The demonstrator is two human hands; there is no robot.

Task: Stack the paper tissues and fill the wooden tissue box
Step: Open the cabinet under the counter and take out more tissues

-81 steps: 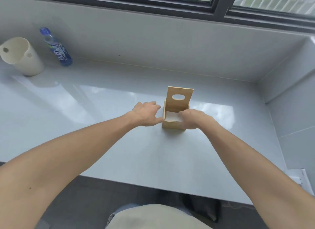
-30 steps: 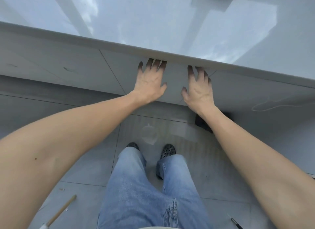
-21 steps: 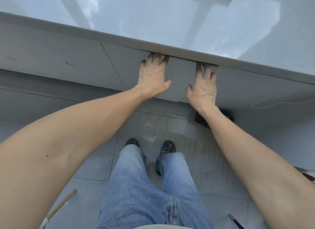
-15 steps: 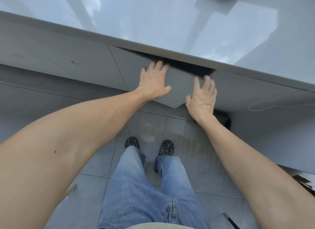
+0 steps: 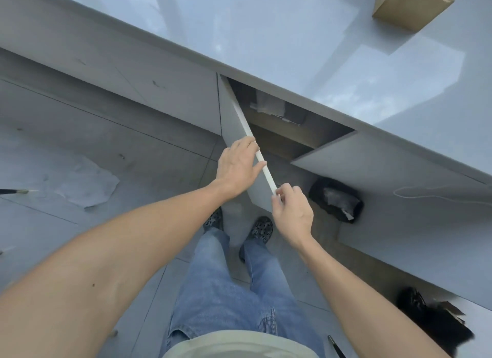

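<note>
The wooden tissue box (image 5: pixel 410 7) stands on the grey counter (image 5: pixel 266 38) at the top right, partly cut off by the frame. Below the counter, a grey cabinet door (image 5: pixel 239 133) is swung open towards me. My left hand (image 5: pixel 238 165) grips the door's top edge near its middle. My right hand (image 5: pixel 291 211) pinches the same edge at the outer corner. Inside the cabinet, on a wooden shelf, lies a pale pile that looks like paper tissues (image 5: pixel 269 106), dim and partly in shadow.
A second cabinet door (image 5: pixel 332 149) on the right stands ajar. A black bag (image 5: pixel 336 199) with pale contents sits on the floor under it, and another dark bag (image 5: pixel 434 323) lies at lower right. A torn sheet (image 5: pixel 85 184) lies on the floor at left. My legs and shoes are below.
I turned from the box on the counter to the cabinet below. Both hands pulled the left door from shut to wide open, which uncovers the shelf and the pale pile inside.
</note>
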